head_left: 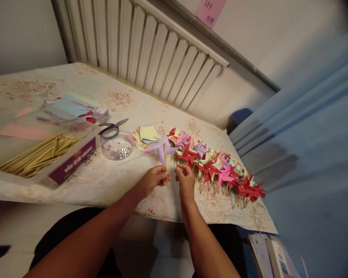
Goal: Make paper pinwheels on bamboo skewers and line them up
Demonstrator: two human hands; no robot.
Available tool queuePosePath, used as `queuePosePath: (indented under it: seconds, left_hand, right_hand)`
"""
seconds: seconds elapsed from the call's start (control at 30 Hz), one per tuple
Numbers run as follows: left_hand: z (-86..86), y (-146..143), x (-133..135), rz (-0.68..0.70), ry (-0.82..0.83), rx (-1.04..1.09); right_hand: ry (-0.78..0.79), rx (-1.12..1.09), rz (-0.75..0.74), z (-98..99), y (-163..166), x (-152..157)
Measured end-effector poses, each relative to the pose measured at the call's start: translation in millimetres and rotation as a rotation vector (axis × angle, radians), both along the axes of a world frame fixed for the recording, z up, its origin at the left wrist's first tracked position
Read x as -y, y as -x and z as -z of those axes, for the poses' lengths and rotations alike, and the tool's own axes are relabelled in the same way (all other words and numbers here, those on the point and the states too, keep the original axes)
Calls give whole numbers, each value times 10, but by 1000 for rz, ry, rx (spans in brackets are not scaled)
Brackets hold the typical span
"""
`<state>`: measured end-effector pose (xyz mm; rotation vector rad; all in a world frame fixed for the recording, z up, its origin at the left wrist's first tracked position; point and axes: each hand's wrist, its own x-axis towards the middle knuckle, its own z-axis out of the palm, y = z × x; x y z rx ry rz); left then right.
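A lilac paper pinwheel (pixel 161 149) stands upright on its thin wooden stick, which my left hand (pixel 156 177) grips between thumb and fingers near the lower end. Just right of that stick, my right hand (pixel 185 175) is closed with thumb and fingertips together; what it holds, if anything, I cannot make out. Beyond my right hand lie many finished pinwheels in rows, among them a red pinwheel (pixel 188 154) and a bright pink pinwheel (pixel 225 173). A stack of cut paper squares (pixel 149 134) sits behind the lilac pinwheel.
To the left, a clear plastic box (pixel 88 135) holds wooden sticks (pixel 43 154). Beside it are a round dish (pixel 116 148) of small shiny pieces and dark-handled scissors (pixel 113 129). Coloured paper sheets (pixel 66 107) lie farther back. A radiator (pixel 150 50) and blue curtain (pixel 307 135) border the table.
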<state>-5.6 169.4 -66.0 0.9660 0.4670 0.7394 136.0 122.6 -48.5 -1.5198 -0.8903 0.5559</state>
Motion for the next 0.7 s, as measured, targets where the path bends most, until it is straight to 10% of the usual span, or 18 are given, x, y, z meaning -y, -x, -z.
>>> queuePosePath:
  seconds: [0.27, 0.7]
  left_hand:
    - [-83, 7, 32, 97, -16, 14]
    - [-54, -10, 22, 146, -8, 37]
  right_hand:
    - [-95, -101, -126, -370, -74, -364]
    - [-93, -13, -130, -380, -39, -411]
